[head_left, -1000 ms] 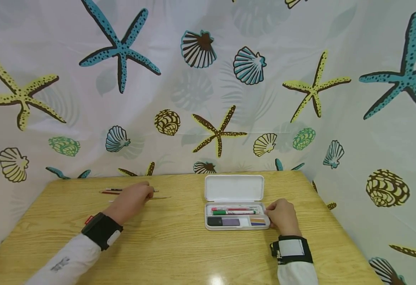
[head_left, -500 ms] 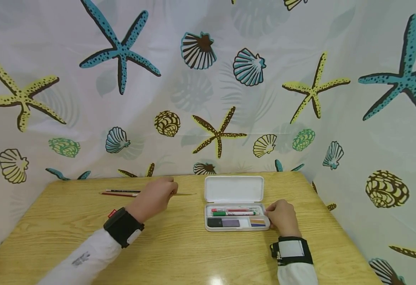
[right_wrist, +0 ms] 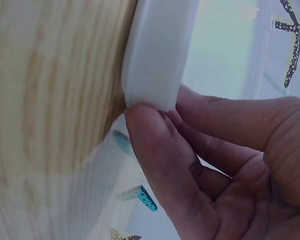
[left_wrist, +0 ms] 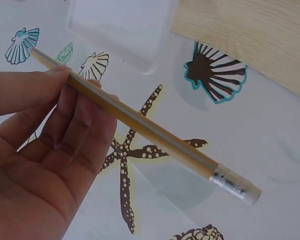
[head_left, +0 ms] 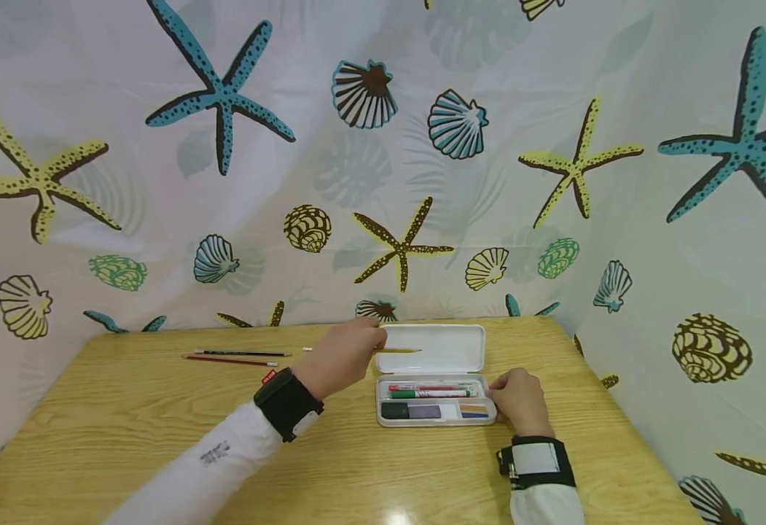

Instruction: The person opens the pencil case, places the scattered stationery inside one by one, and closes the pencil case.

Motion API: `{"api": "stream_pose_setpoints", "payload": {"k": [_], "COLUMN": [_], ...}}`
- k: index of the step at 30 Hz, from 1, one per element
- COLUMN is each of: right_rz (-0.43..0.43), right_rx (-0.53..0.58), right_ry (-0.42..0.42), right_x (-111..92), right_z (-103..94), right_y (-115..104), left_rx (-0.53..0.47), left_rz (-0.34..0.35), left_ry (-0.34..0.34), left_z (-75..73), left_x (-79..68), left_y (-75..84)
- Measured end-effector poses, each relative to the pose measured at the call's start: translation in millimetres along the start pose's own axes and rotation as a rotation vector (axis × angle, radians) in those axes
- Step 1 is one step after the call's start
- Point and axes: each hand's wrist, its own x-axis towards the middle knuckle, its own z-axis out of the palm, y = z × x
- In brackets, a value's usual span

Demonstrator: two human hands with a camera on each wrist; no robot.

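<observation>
My left hand [head_left: 342,356] pinches a yellow pencil [left_wrist: 150,134] between thumb and fingers. The pencil's tip points right and overlaps the raised lid [head_left: 451,348] of a white pencil case [head_left: 435,422] in the head view; its white eraser end [left_wrist: 250,194] sticks out beyond the fingers. The case stands open on the table. At its right end my right hand [head_left: 520,399] grips the corner, thumb and fingers on either side of the wall [right_wrist: 157,55]. Inside lie a green-capped marker [head_left: 430,394], a red pen [head_left: 431,386], a black-and-purple eraser [head_left: 415,411] and an orange-and-blue one [head_left: 474,410].
Two pencils lie at the back left of the wooden table [head_left: 330,467], one black [head_left: 238,353] and one red [head_left: 232,359]. A cloth [head_left: 278,168] printed with starfish and shells hangs behind the table and along its right side.
My left hand has carried the yellow pencil right, from beside the two other pencils to in front of the case's lid. The right hand and the case have stayed put.
</observation>
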Motion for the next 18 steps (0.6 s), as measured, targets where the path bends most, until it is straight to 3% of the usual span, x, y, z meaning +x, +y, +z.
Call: {"api": "stream_pose_setpoints", "payload": {"k": [9,18], "right_rz": [-0.011,-0.030], "right_rx": [-0.008,-0.016], "right_ry": [0.013,0.023], "right_x": [2.4,2.4], "right_z": [0.9,0.2], "right_y": [2.6,2.9], "left_rx": [-0.003,-0.017], "left_rz": [0.023,0.018], "left_ry": [-0.069,-0.116], "left_z": [21.4,51.4], "left_x": [33.8,54.5], "left_y": [28.2,43.1]}}
